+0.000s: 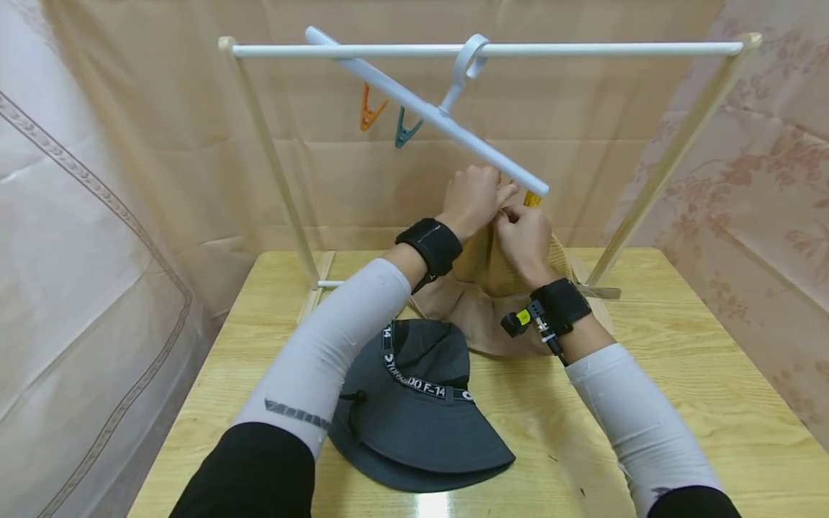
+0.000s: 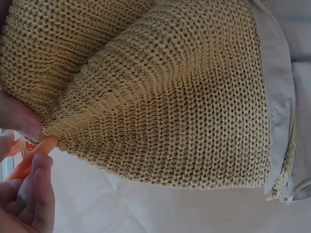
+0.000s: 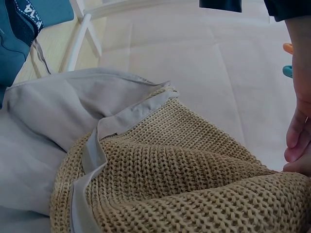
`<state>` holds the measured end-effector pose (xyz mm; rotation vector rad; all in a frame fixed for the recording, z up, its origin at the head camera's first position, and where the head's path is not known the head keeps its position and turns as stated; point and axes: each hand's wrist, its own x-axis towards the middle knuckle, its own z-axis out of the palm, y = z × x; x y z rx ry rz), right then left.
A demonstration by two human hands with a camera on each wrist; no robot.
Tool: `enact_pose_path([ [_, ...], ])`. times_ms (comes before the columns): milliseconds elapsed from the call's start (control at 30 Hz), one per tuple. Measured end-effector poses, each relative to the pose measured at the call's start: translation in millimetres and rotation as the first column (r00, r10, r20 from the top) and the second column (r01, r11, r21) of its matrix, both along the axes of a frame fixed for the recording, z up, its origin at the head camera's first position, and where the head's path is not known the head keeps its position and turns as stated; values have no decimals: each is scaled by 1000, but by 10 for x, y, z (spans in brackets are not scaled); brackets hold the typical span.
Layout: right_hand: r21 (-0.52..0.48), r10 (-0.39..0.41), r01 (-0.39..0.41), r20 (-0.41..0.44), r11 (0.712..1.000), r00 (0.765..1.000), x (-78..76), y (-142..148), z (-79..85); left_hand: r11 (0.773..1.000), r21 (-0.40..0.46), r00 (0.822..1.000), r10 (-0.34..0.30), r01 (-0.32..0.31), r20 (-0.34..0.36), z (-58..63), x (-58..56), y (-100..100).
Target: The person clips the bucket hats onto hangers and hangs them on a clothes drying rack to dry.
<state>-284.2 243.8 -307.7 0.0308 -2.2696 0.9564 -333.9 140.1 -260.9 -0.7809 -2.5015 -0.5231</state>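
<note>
pinch: right hand (image 1: 527,243) on knit hat (image 2: 170,107)

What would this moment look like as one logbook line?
left hand: pinching orange clip at edge of tan knit hat | right hand: holding same hat | hanger: hooked on rail | dark hat: on table

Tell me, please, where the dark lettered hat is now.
In the head view, the dark hat lies on the table, below the picture's centre, just right of the left sleeve and nearer the camera than the tan knitted hat.
</note>
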Motion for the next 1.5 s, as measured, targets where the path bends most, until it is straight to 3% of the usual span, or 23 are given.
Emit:
enact_pose_path([
  [533, -51, 23, -23, 2, 998, 1000, 17, 78, -46, 996, 84, 999, -42, 40, 25, -67, 12, -19],
  [800, -74, 35, -33, 34, 997, 999, 64, 52, -62, 967, 250, 982, -97, 54, 163, -60, 40, -83],
  [1033, -75, 22, -18, 48, 997, 999, 87, 53, -56, 962, 267, 976, -105, 51, 192, -52, 54, -105],
  [1500, -56, -6, 2, -77, 998, 997, 190, 73, -79, 957, 287, 957, -120, 41, 264, -83, 75, -129],
])
